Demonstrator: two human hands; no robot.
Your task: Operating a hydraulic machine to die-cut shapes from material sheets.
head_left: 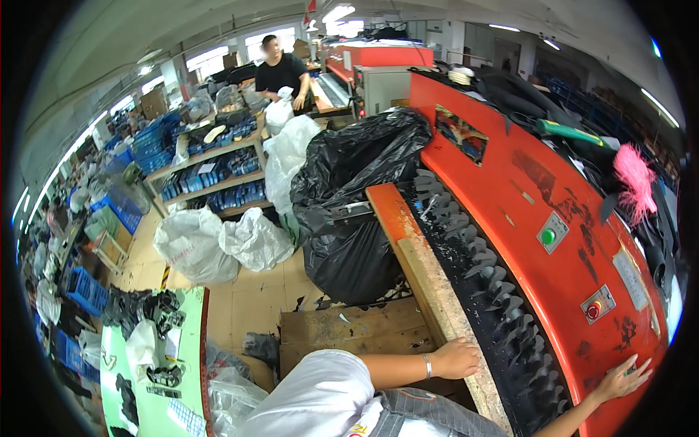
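My left hand, a bracelet at its wrist, rests on the worn wooden ledge along the front of a red machine. Its fingers lie loosely over the board and hold nothing I can see. My right hand is at the lower right of the machine's red panel, fingers stretched and apart. A small green spot shows between those fingers; I cannot make out what it is. Between ledge and panel runs a black bed, lined with a row of dark grey cut pieces.
A green button and a red knob sit on the panel. Black bags stand beyond the ledge, white sacks left of them. A green table is at left. A person stands behind. Pink fibres hang right.
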